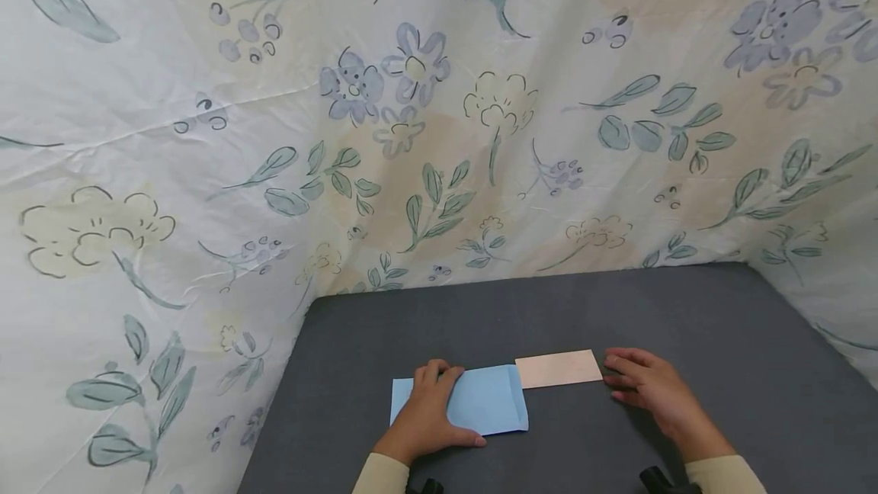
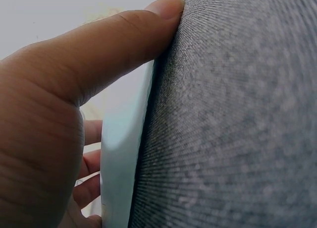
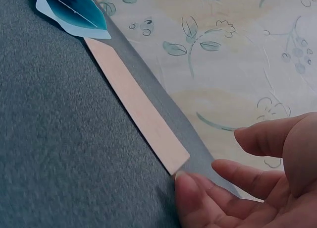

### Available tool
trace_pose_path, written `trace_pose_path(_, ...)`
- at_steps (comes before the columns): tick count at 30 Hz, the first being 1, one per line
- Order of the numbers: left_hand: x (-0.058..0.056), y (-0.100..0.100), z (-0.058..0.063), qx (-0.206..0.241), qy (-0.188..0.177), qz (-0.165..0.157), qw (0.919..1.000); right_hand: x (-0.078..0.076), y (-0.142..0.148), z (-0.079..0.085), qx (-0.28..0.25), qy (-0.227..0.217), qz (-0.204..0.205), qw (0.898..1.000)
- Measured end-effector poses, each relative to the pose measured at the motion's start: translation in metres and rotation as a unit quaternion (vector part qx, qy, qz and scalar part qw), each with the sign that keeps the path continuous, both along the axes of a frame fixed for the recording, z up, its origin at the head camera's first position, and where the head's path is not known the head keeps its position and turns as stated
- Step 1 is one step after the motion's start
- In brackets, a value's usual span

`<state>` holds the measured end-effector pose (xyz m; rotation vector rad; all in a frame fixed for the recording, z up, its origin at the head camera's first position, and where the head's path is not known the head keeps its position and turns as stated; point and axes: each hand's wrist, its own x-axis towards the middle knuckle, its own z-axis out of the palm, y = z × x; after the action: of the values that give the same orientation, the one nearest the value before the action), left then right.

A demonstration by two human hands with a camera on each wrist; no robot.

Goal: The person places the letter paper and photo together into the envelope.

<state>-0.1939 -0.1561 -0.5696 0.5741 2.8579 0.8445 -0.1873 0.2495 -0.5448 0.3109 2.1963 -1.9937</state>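
A light blue envelope [image 1: 483, 399] lies flat on the dark grey table. My left hand [image 1: 428, 410] holds it across its width, the thumb [image 2: 114, 44] at the near edge and the fingertips at the far edge. In the right wrist view the mouth of the envelope [image 3: 74, 12] gapes at its right end. A pale peach card [image 1: 559, 369] lies just right of that mouth; whether its left end touches the envelope is unclear. My right hand [image 1: 655, 391] rests beside the card's right end, fingers loosely bent and holding nothing. One fingertip is very close to the card's corner [image 3: 178, 161].
The grey table [image 1: 549, 322] ends at the back against a hanging white cloth [image 1: 439, 136] printed with flowers and leaves. This cloth also hangs along the left and right sides. Dark wrist devices [image 1: 661, 479] show at the bottom edge by the cream sleeves [image 1: 727, 475].
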Motion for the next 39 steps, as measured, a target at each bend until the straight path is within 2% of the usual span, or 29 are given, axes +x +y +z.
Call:
trace_pose_path(14, 0.000, 0.000, 0.000, -0.002, -0.001, 0.001, 1.0000, -0.003, -0.016, 0.003, 0.039, 0.015, 0.014, 0.999)
trace_pose_path(17, 0.000, -0.001, 0.001, 0.000, -0.001, 0.000, 1.0000, -0.002, -0.015, 0.003, 0.026, 0.024, 0.014, 0.999)
trace_pose_path(25, 0.000, -0.002, 0.001, 0.003, 0.000, -0.005, 1.0000, -0.002, -0.015, -0.003, -0.052, 0.018, 0.004, 0.998)
trace_pose_path(39, 0.000, -0.002, 0.001, 0.006, 0.002, -0.004, 1.0000, -0.002, -0.017, -0.009, -0.038, 0.008, -0.006, 0.999)
